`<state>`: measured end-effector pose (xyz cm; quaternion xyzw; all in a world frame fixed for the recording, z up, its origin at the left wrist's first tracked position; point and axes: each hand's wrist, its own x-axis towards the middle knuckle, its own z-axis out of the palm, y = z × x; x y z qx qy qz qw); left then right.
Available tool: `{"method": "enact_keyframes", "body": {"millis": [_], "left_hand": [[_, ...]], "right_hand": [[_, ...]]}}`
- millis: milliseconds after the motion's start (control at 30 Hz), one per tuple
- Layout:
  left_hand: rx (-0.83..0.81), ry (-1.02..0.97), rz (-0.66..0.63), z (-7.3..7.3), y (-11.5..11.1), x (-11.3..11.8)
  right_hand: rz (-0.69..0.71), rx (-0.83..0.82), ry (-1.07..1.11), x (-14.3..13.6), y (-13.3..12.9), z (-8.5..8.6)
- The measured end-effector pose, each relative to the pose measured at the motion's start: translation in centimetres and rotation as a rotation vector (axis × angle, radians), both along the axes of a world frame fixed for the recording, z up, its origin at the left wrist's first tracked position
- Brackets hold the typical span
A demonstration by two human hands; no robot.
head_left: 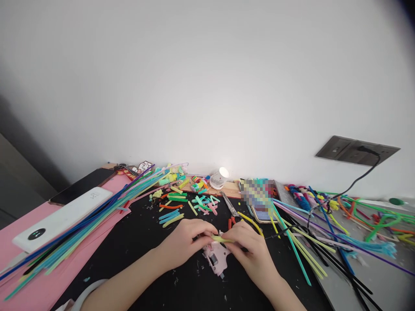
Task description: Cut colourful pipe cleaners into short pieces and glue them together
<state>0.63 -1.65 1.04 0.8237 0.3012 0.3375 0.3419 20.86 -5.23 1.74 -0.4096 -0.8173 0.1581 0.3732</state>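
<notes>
Both hands meet over the black mat point(136, 259), pinching a short yellow pipe cleaner point(221, 239) between them. My left hand point(186, 244) has thumb and fingertips closed on its left end. On the other end, the fingers of my right hand point(246, 244) are pressed together. Just below the fingertips lies a pale pink flat thing point(216, 258) with a small dark window; its kind I cannot make out. Scissors point(229, 205) with red handles lie beyond my right hand, the handles partly hidden by it.
Cut pipe cleaner pieces point(177, 197) lie behind the hands, near a white paper cup point(219, 177). Long pipe cleaners point(106, 216) cross the left side beside a white power bank point(65, 218). A phone point(264, 214) and a black cable point(352, 183) are on the right.
</notes>
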Motion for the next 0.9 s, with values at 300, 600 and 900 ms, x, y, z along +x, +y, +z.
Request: {"method": "enact_keyframes", "body": {"millis": [300,600,900], "left_hand": [[0.25,0.127,-0.038,-1.1,0.2,-0.3],[0.348,0.124,-0.055,-1.7,0.2,-0.5],[0.35,0.096,-0.075,-1.5,0.2,-0.2]], "right_hand": [[-0.056,-0.034,0.045,-0.3,0.1,-0.1],[-0.038,-0.059,0.023,-0.4,0.0,-0.1],[-0.024,-0.081,0.009,-0.3,0.1,0.0]]}}
